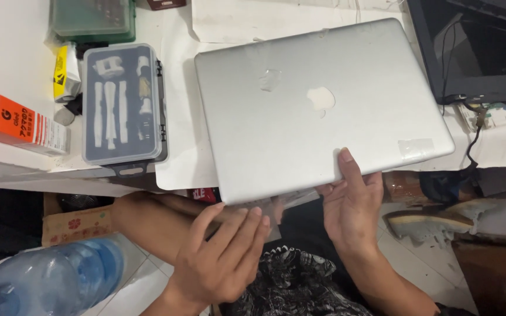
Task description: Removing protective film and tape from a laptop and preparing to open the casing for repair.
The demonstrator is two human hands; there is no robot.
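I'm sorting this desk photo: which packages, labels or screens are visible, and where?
Orange and white box: long carton, left desk edge.
Clear lidded case: rectangular, white tools inside, left of the laptop.
Yellow and black packet: small, above the box.
Dark screen panel: black, top right.
Tape patch: pale, on the silver laptop.

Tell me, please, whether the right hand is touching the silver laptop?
Touching. The head view shows the right hand gripping the near edge of the silver laptop, thumb lying on its lid and fingers curled beneath.

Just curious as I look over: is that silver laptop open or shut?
Shut. The silver laptop shows only its lid, flat on its base, the right hand gripping its near edge.
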